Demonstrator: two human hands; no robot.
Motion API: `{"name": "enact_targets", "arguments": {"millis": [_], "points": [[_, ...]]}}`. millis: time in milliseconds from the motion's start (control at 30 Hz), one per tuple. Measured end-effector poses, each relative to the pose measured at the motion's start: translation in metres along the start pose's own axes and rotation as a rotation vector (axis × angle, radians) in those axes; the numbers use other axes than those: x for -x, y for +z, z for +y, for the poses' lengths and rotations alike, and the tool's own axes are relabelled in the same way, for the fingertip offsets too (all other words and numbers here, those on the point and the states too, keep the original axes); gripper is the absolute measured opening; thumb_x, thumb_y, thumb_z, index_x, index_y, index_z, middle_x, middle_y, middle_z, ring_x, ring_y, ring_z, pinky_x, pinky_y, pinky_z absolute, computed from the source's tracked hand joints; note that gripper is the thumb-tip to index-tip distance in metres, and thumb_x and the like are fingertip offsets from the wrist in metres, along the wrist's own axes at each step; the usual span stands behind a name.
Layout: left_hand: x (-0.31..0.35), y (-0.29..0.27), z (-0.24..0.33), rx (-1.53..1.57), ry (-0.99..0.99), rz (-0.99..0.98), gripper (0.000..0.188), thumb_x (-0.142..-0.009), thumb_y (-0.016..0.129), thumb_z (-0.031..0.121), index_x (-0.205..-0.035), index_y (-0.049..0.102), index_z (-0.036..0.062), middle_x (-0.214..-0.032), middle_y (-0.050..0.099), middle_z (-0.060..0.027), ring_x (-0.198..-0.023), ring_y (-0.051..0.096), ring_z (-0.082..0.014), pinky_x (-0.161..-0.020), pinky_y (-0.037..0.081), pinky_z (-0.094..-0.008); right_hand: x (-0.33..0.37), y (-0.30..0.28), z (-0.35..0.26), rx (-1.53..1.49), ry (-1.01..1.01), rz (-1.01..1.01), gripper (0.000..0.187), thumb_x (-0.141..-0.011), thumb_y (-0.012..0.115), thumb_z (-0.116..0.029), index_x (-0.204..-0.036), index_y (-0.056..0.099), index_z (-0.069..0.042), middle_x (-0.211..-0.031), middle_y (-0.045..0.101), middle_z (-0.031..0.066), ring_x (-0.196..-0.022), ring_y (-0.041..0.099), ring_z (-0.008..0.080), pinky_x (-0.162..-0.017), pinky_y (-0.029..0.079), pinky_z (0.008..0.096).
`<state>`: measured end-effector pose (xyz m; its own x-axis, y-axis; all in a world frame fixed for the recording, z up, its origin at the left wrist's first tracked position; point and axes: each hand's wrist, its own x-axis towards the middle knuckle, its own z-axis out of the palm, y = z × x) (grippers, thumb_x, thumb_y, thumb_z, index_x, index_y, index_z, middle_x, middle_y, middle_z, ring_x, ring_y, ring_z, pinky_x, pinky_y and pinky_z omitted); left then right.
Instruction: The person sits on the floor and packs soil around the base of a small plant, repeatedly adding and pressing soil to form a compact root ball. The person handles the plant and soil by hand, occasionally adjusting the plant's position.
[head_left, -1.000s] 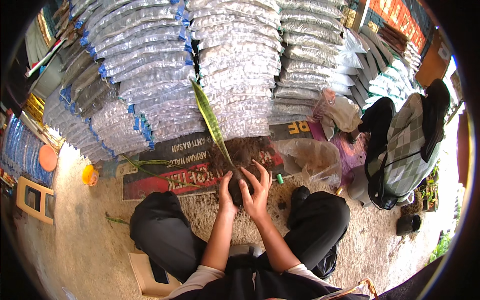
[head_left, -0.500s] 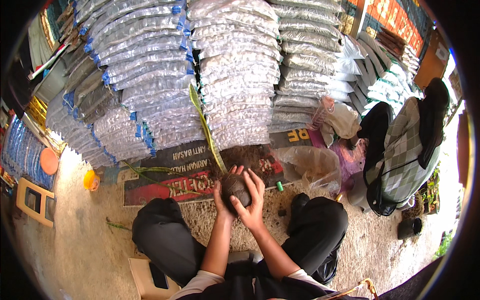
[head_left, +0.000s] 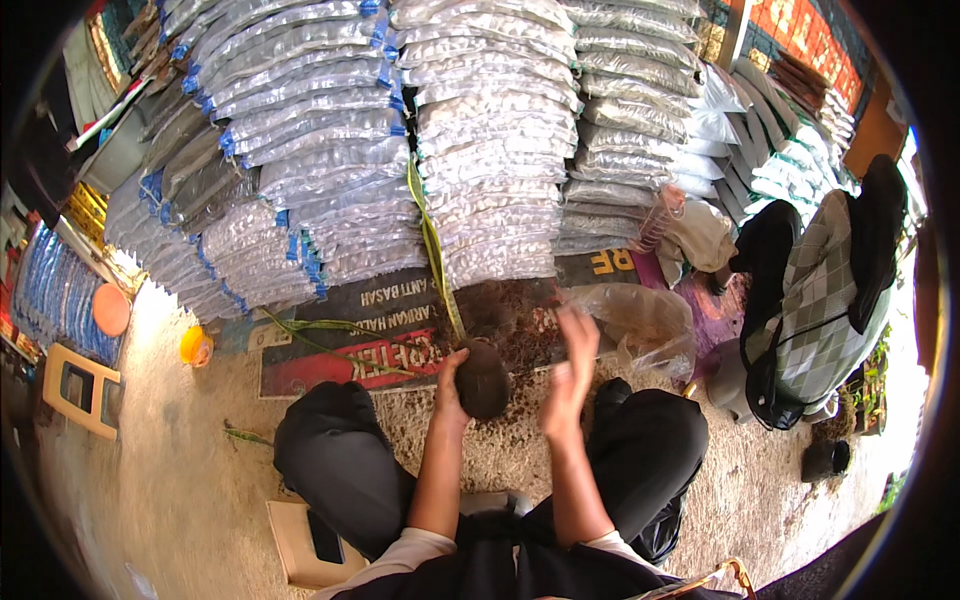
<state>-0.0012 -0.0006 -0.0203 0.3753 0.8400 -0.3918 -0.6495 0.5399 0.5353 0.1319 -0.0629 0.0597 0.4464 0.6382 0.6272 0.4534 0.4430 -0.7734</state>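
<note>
My left hand (head_left: 451, 393) grips the left side of a dark, rounded soil ball (head_left: 483, 380), with a long yellow-edged snake plant leaf (head_left: 435, 250) standing up from it. The ball hangs between my knees, over the near edge of a black and red printed sheet (head_left: 285, 378). To its right my right hand (head_left: 570, 368) is off the ball, fingers stretched out and slightly smeared by motion. Loose brown soil (head_left: 505, 315) lies spread on the sheet beyond the ball. Another cut-looking snake plant leaf (head_left: 325, 326) rests on the sheet at left.
Tall stacks of filled clear plastic bags (head_left: 490, 140) rise behind the sheet. A crumpled clear bag (head_left: 640, 320) lies to the right. Beside it, a person in a checked garment (head_left: 825, 270) bends down. At left are a yellow cup (head_left: 195, 347) and a beige stool (head_left: 82, 390).
My right hand has let go of the ball and moved right. The left hand keeps hold. The small green cylinder on the ground no longer shows.
</note>
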Motion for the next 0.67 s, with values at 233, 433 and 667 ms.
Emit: {"name": "enact_targets", "arguments": {"millis": [233,433,667], "points": [[0.000,-0.002,-0.001,-0.092,-0.036,-0.150,0.048,-0.081,0.057,0.038,-0.112,0.054,0.0015,-0.104,0.060,-0.0116,-0.089,0.061,-0.0208,-0.077,0.051,-0.0363,-0.039,0.002,-0.011,0.370,-0.012,-0.273,0.073,-0.089,0.026,-0.054,-0.141,-0.001,-0.010,-0.145,-0.013,0.0181,-0.134,-0.007,0.0368,-0.103,-0.003,0.0561],[0.005,-0.002,0.004,-0.056,-0.050,-0.116,0.047,-0.086,0.051,0.042,-0.109,0.056,0.0016,-0.100,0.062,-0.0111,-0.088,0.061,-0.0204,-0.081,0.049,-0.0323,-0.063,0.029,-0.010,0.258,-0.028,-0.579,0.091,-0.081,0.016,-0.070,-0.139,-0.008,-0.004,-0.142,-0.017,0.0235,-0.131,-0.015,0.0402,-0.101,-0.008,0.0563],[-0.012,-0.006,0.001,-0.046,-0.017,-0.220,0.058,-0.078,0.056,0.053,-0.107,0.057,0.0027,-0.098,0.064,-0.0102,-0.085,0.063,-0.0223,-0.081,0.049,-0.0360,-0.065,0.050,-0.033,0.514,-0.269,-1.061,0.089,-0.078,0.029,-0.070,-0.141,-0.004,-0.015,-0.143,-0.013,0.0227,-0.131,-0.011,0.0429,-0.102,-0.004,0.0587]]}}
